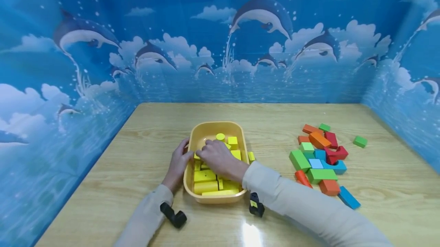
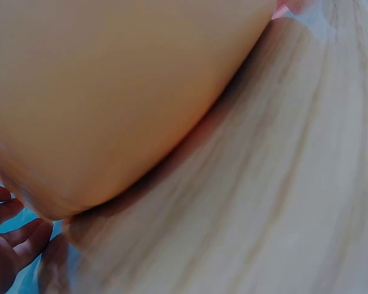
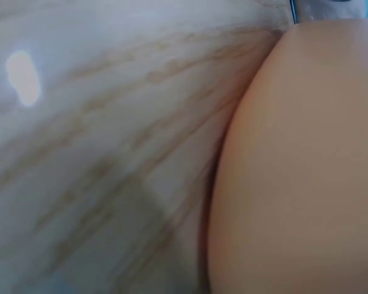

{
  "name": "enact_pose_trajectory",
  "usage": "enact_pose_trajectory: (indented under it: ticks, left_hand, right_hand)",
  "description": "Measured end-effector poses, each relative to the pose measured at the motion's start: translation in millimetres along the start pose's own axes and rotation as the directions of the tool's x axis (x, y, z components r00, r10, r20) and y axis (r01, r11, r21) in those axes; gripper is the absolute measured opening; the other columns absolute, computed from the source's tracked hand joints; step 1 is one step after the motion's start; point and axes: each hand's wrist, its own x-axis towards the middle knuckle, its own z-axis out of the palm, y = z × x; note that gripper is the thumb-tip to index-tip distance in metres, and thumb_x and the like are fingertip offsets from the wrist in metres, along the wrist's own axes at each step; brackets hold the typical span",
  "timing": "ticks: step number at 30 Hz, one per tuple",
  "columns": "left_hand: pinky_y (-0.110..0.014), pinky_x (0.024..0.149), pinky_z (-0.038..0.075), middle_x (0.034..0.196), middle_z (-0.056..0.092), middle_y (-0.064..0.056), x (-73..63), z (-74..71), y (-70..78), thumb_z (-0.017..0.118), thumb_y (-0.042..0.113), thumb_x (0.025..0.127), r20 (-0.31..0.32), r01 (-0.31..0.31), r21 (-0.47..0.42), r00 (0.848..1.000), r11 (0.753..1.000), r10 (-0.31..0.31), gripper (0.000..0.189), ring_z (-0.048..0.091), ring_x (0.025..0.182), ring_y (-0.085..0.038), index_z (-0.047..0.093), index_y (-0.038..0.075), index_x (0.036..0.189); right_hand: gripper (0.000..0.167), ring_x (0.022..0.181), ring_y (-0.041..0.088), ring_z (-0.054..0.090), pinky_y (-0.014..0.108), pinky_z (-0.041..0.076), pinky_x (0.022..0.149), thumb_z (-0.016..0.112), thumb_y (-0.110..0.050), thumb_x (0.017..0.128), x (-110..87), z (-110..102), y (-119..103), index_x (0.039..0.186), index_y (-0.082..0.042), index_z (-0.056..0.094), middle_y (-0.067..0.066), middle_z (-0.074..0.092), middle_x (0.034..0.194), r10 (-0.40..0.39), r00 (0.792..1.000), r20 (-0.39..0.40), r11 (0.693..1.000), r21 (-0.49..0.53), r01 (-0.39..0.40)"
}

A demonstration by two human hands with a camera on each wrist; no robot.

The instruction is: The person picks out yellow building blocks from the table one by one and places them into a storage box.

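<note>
A tan plastic bin (image 1: 214,200) holds several yellow blocks (image 1: 205,176) of different shapes. My left hand (image 1: 177,163) grips its left side, fingers along the outer wall and thumb at the rim. In the left wrist view, bent fingers (image 2: 21,239) touch the bin's wall (image 2: 110,98). Over the inside of the bin, my right hand (image 1: 221,158) has its fingers curled down, pinching a yellow block (image 1: 197,156) by the left wall; the hand hides most of that block. The right wrist view shows only the bin's outer wall (image 3: 294,165) and the table.
Right of the bin lies a cluster of green (image 1: 300,161), blue, red and orange blocks (image 1: 319,140) on the wooden table (image 1: 165,121). One green block (image 1: 360,141) lies apart. A yellow block (image 1: 251,157) stands just outside the bin's right wall. A dolphin-print curtain (image 1: 220,82) encloses the table.
</note>
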Motion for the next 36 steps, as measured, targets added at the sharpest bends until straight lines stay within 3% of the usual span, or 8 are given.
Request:
enact_pose_trajectory:
  ticks: [7, 13, 19, 22, 26, 31, 34, 36]
  left_hand:
    - [-0.045, 0.099, 0.044, 0.146, 0.04, -0.019, -1.0, 0.7, 3.0, 0.044, 0.005, 0.082, -0.004, 0.032, -0.004, 0.999, 0.999, -0.032, 0.063, 0.047, 0.125, -0.035, 0.039, 0.004, 0.145]
    - [-0.044, 0.099, 0.043, 0.147, 0.04, -0.018, -1.5, 1.3, 4.5, 0.044, 0.005, 0.08, -0.006, 0.041, 0.005, 0.999, 0.999, -0.041, 0.066, 0.046, 0.126, -0.034, 0.039, 0.005, 0.145]
    - [-0.038, 0.094, 0.045, 0.146, 0.041, -0.019, -2.3, 1.3, 4.4, 0.043, 0.004, 0.082, -0.005, 0.031, -0.009, 0.999, 0.999, -0.031, 0.063, 0.048, 0.123, -0.033, 0.039, 0.004, 0.145]
    - [-0.037, 0.093, 0.045, 0.146, 0.04, -0.018, -1.9, 1.4, 3.0, 0.043, 0.005, 0.083, 0.0, 0.031, -0.009, 1.0, 0.999, -0.031, 0.063, 0.048, 0.123, -0.033, 0.038, 0.004, 0.145]
    - [-0.036, 0.093, 0.045, 0.146, 0.04, -0.018, -1.3, 0.9, 0.4, 0.043, 0.004, 0.084, 0.0, 0.034, -0.004, 0.999, 0.999, -0.034, 0.062, 0.048, 0.122, -0.033, 0.038, 0.004, 0.146]
    - [-0.039, 0.095, 0.044, 0.146, 0.04, -0.019, -2.7, -0.9, -0.1, 0.043, 0.003, 0.082, -0.017, 0.044, -0.009, 0.999, 0.999, -0.044, 0.063, 0.048, 0.122, -0.033, 0.039, 0.003, 0.145]
    - [-0.043, 0.098, 0.042, 0.147, 0.04, -0.019, -2.6, -0.3, 1.1, 0.044, 0.004, 0.082, -0.007, 0.042, -0.017, 0.999, 0.999, -0.042, 0.063, 0.047, 0.123, -0.033, 0.038, 0.004, 0.145]
    - [-0.045, 0.1, 0.042, 0.147, 0.04, -0.019, -1.9, 0.6, 1.8, 0.044, 0.004, 0.081, 0.001, 0.035, -0.025, 0.999, 0.999, -0.035, 0.064, 0.046, 0.124, -0.033, 0.038, 0.004, 0.145]
  right_hand:
    - [0.016, 0.067, 0.012, 0.053, 0.021, 0.045, 0.057, 0.062, -0.005, 0.089, 0.4, 2.6, 1.0, 0.09, -0.013, 0.075, -0.001, 0.067, 0.075, -0.024, 1.0, -0.009, 1.0, 0.018, 0.024]
    - [0.019, 0.07, 0.014, 0.051, 0.023, 0.042, 0.058, 0.06, -0.002, 0.085, 0.9, 2.7, -0.6, 0.079, -0.015, 0.072, -0.002, 0.067, 0.075, 0.016, 0.996, 0.087, 1.0, 0.001, -0.016]
    - [0.019, 0.087, 0.019, 0.054, 0.029, 0.046, 0.069, 0.058, -0.004, 0.088, -1.3, 2.1, 0.4, 0.09, -0.013, 0.075, 0.002, 0.067, 0.096, 0.042, 0.992, 0.12, 0.999, 0.021, -0.045]
    - [0.02, 0.091, 0.02, 0.055, 0.031, 0.048, 0.073, 0.058, -0.002, 0.089, -2.7, 1.4, 2.8, 0.095, -0.011, 0.075, 0.003, 0.067, 0.102, 0.091, 0.992, 0.084, 0.991, 0.091, -0.099]
    - [0.017, 0.089, 0.018, 0.059, 0.031, 0.05, 0.075, 0.061, -0.002, 0.089, -5.8, -1.9, 7.3, 0.094, -0.01, 0.075, 0.002, 0.07, 0.097, 0.168, 0.984, -0.06, 0.959, 0.243, -0.149]
    - [0.011, 0.085, 0.018, 0.064, 0.03, 0.053, 0.077, 0.066, 0.0, 0.086, -19.0, -9.1, 20.9, 0.09, -0.006, 0.075, 0.003, 0.071, 0.089, 0.233, 0.95, -0.206, 0.903, 0.408, -0.133]
    - [0.011, 0.085, 0.019, 0.064, 0.032, 0.054, 0.076, 0.068, 0.001, 0.083, -34.8, -15.7, 38.0, 0.09, -0.005, 0.074, 0.004, 0.071, 0.089, 0.319, 0.924, -0.212, 0.862, 0.47, -0.19]
    - [0.016, 0.084, 0.019, 0.065, 0.033, 0.054, 0.073, 0.066, 0.005, 0.083, -47.5, -21.9, 51.0, 0.094, -0.005, 0.074, 0.005, 0.071, 0.092, 0.394, 0.904, -0.165, 0.814, 0.52, -0.26]
